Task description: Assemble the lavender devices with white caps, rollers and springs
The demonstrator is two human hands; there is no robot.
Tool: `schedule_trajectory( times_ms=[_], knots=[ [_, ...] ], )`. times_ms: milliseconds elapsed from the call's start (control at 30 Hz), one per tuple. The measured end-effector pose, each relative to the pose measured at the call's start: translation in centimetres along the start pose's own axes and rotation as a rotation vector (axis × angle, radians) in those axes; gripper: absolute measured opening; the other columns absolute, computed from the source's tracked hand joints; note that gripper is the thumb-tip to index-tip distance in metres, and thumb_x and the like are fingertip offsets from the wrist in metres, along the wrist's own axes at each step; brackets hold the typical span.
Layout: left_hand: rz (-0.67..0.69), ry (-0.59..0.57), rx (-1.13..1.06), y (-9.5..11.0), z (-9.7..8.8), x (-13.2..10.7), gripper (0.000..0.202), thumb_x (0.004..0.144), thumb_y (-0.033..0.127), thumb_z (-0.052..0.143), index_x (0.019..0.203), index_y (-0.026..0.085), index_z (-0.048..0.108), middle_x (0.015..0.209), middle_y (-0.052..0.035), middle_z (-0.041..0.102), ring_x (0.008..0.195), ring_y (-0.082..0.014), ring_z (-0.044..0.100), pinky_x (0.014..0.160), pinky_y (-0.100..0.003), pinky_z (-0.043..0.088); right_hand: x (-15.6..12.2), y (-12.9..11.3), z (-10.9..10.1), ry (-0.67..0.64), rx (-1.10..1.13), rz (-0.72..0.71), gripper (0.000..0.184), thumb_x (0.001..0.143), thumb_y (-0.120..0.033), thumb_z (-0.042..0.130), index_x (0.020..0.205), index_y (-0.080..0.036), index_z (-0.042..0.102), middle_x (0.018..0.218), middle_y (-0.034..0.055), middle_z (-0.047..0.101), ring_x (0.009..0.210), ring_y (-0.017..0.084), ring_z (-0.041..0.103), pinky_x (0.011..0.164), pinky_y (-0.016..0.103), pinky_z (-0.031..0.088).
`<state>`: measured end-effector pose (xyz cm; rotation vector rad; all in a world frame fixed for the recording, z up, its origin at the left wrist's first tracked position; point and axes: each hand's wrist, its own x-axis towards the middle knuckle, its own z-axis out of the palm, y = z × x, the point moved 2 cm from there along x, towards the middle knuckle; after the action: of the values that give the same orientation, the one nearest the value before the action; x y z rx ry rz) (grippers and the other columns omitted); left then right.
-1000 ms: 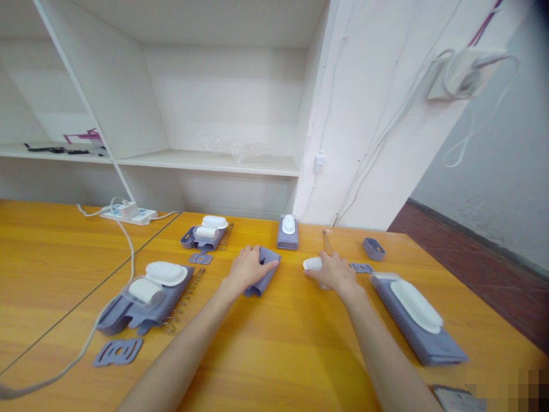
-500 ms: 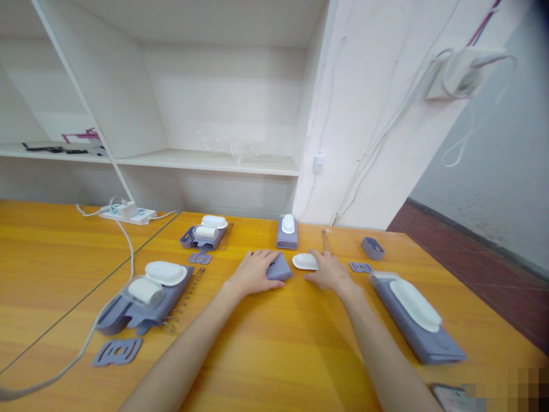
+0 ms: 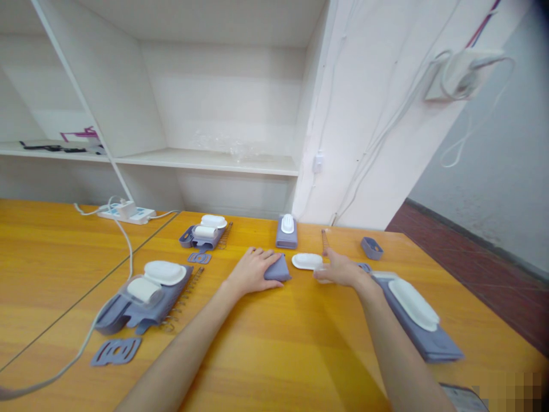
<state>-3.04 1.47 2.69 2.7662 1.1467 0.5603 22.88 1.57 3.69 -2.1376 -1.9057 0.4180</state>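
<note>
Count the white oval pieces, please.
5 pieces: one near left, one far left, one back centre, one by the right hand, one on the rightmost grey case. Hands may hide others.

The head camera looks forward and down over the table (image 3: 266, 360).

From my remote view, a gray case (image 3: 278, 270) lies on the table (image 3: 266, 355), partly covered by the left hand (image 3: 251, 273) gripping it. Just to its right, a white oval lid (image 3: 306, 261) lies lengthwise, left to right. A clear piece (image 3: 325, 275), mostly hidden, sits at the right hand's (image 3: 342, 268) fingertips.
</note>
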Motion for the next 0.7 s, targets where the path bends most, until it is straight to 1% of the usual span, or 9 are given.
schedule_trajectory(
  times_ms=[33, 100, 200, 300, 400, 500, 567, 633, 700],
  knots=[
    [0.005, 0.001, 0.015, 0.0, 0.0, 0.0, 0.073, 0.071, 0.063, 0.056, 0.132, 0.026, 0.042, 0.124, -0.0104, 0.055, 0.108, -0.0286, 0.05, 0.094, -0.04, 0.029, -0.1, -0.4, -0.5, -0.008, 0.116, -0.008, 0.051, 0.058, -0.046, 0.07, 0.097, -0.016, 0.059, 0.085, 0.0072, 0.065, 0.078, 0.021, 0.062, 0.067, 0.03, 0.049],
    [0.009, -0.001, 0.03, 0.1, 0.0, -0.1, 0.072, 0.072, 0.062, 0.055, 0.133, 0.026, 0.041, 0.125, -0.0103, 0.054, 0.108, -0.0283, 0.05, 0.094, -0.04, 0.029, -0.5, -1.3, -1.3, -0.036, 0.466, -0.014, 0.047, 0.067, -0.053, 0.062, 0.095, -0.016, 0.058, 0.091, 0.0096, 0.065, 0.083, 0.022, 0.062, 0.066, 0.03, 0.05],
    [0.003, -0.01, 0.033, 0.1, 0.0, 0.0, 0.072, 0.072, 0.062, 0.054, 0.133, 0.026, 0.04, 0.125, -0.0096, 0.054, 0.108, -0.028, 0.05, 0.095, -0.039, 0.03, -1.0, -2.2, -1.9, -0.167, 1.001, -0.019, 0.049, 0.078, -0.058, 0.047, 0.105, -0.018, 0.053, 0.101, 0.0113, 0.064, 0.089, 0.023, 0.063, 0.069, 0.033, 0.052],
    [-0.002, -0.012, 0.038, 0.1, 0.0, 0.0, 0.072, 0.072, 0.062, 0.055, 0.133, 0.026, 0.041, 0.125, -0.0093, 0.055, 0.108, -0.028, 0.05, 0.094, -0.039, 0.031, -1.0, -2.2, -1.6, -0.307, 1.282, -0.009, 0.053, 0.083, -0.061, 0.031, 0.109, -0.019, 0.05, 0.106, 0.0121, 0.063, 0.098, 0.025, 0.061, 0.074, 0.039, 0.051],
    [-0.001, -0.002, 0.044, 0.1, 0.0, 0.0, 0.071, 0.072, 0.062, 0.055, 0.132, 0.026, 0.042, 0.124, -0.0093, 0.055, 0.109, -0.0281, 0.05, 0.093, -0.039, 0.032, -0.4, -1.3, -1.1, -0.278, 1.456, 0.145, 0.048, 0.086, -0.054, 0.025, 0.1, -0.019, 0.054, 0.099, 0.0109, 0.065, 0.099, 0.023, 0.06, 0.075, 0.037, 0.05],
    [0.005, 0.005, 0.049, 0.0, 0.1, -0.1, 0.071, 0.072, 0.062, 0.055, 0.132, 0.026, 0.042, 0.124, -0.0089, 0.055, 0.109, -0.0277, 0.05, 0.094, -0.039, 0.034, 0.2, -0.8, -0.7, -0.201, 1.546, 0.299, 0.042, 0.086, -0.049, 0.026, 0.088, -0.019, 0.055, 0.088, 0.0094, 0.066, 0.09, 0.021, 0.062, 0.069, 0.032, 0.051],
    [0.008, 0.011, 0.055, -0.1, 0.2, -0.1, 0.071, 0.072, 0.062, 0.055, 0.132, 0.026, 0.042, 0.125, -0.0083, 0.055, 0.109, -0.0274, 0.05, 0.094, -0.039, 0.034, 0.4, -0.8, -0.5, -0.167, 1.53, 0.341, 0.043, 0.084, -0.053, 0.027, 0.084, -0.019, 0.055, 0.079, 0.0081, 0.065, 0.079, 0.02, 0.063, 0.062, 0.031, 0.051],
    [0.011, 0.019, 0.064, -0.2, 0.3, -0.1, 0.071, 0.072, 0.063, 0.054, 0.132, 0.026, 0.042, 0.125, -0.0076, 0.055, 0.109, -0.0272, 0.05, 0.093, -0.039, 0.035, 0.4, -0.8, -0.3, -0.107, 1.393, 0.332, 0.047, 0.081, -0.06, 0.032, 0.08, -0.02, 0.055, 0.071, 0.0067, 0.064, 0.07, 0.021, 0.063, 0.058, 0.032, 0.05],
    [0.016, 0.027, 0.074, -0.2, 0.4, -0.1, 0.071, 0.072, 0.063, 0.054, 0.132, 0.026, 0.041, 0.124, -0.0071, 0.055, 0.108, -0.0269, 0.051, 0.093, -0.039, 0.036, 0.3, -0.9, -0.2, -0.033, 1.065, 0.262, 0.051, 0.075, -0.066, 0.04, 0.075, -0.018, 0.056, 0.069, 0.0078, 0.063, 0.068, 0.023, 0.063, 0.058, 0.033, 0.049]
  ],
)
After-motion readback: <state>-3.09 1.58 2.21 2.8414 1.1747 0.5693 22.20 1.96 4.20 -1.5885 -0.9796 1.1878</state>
